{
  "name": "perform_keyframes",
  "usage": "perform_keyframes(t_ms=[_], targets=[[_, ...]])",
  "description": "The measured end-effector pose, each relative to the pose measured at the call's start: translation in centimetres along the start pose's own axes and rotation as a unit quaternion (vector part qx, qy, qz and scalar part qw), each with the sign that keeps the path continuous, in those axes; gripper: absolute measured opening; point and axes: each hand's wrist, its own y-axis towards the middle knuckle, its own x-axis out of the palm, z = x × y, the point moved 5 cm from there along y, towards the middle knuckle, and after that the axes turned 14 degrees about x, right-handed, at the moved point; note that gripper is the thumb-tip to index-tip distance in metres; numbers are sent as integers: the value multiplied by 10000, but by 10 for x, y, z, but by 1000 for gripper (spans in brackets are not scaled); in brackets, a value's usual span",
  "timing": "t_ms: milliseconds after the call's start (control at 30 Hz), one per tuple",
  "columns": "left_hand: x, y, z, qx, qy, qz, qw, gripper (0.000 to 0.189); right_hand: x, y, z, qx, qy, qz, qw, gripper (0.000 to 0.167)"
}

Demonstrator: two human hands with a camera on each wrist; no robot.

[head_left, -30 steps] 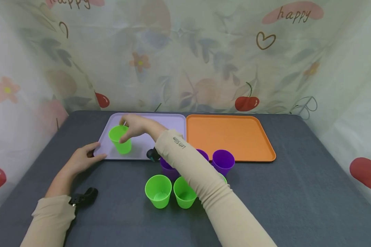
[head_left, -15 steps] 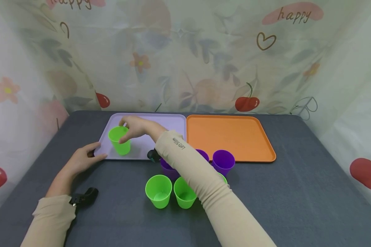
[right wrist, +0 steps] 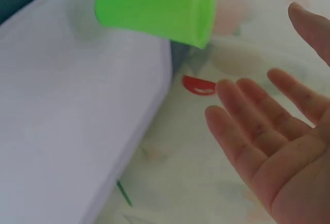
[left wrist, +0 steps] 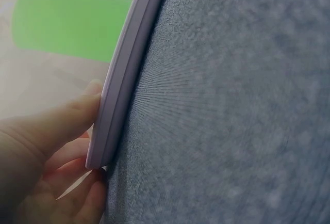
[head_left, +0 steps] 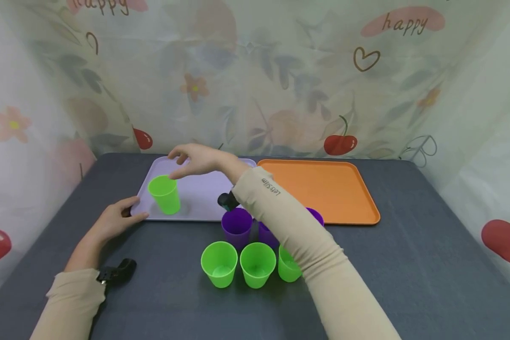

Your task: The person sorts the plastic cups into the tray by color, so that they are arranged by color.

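A green plastic cup (head_left: 165,194) stands upright at the left end of a lavender tray (head_left: 204,198). My right hand (head_left: 199,159) hovers above and behind the cup's rim, fingers spread. The right wrist view shows this hand (right wrist: 289,167) apart from the cup (right wrist: 154,7), holding nothing. At the tray's near-left corner, my left hand (head_left: 112,222) grips the edge between thumb and fingers. Seen from the left wrist, the thumb lies against the tray rim (left wrist: 121,74), with the other fingers around the corner.
Green cups (head_left: 219,264) stand in a front row, with purple cups (head_left: 237,229) behind them. My right sleeve (head_left: 297,226) partly hides some of them. An orange tray (head_left: 318,184) adjoins the lavender one on the right. A printed curtain (head_left: 246,94) hangs behind the dark table (head_left: 408,264).
The right hand has let go of the green cup and lifted up and slightly right. The cup stays on the lavender tray. The left hand keeps its place at the corner.
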Motion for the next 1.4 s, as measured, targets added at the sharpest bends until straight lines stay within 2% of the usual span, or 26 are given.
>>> perform_keyframes(t_ms=[233, 400, 533, 767, 933, 1233, 1400], targets=[[0, -1, 1, -20, 48, -40, 10000, 73, -37, -53, 15, -519, 422, -32, 9978, 46], [0, -1, 2, -3, 84, -50, 10000, 73, -46, -95, 36, -728, 665, 97, 9951, 42], [0, 0, 1, -11, 73, -15, 10000, 73, -37, -124, 56, -903, 754, 126, 9930, 41], [1, 0, -2, -5, 118, -42, 9999, 73, -7, -170, 89, -997, 1046, -158, 9894, 43], [1, -1, 1, 3, 88, -23, 10000, 73, 9, -197, 107, -1030, 1021, -41, 9894, 47], [0, 0, 1, -53, 123, -81, 9999, 75, 35, -228, 136, -1128, 957, 590, 9872, 52], [0, -1, 1, 2, 139, -58, 9999, 74, 48, -237, 145, -1240, 1037, 736, 9841, 55]])
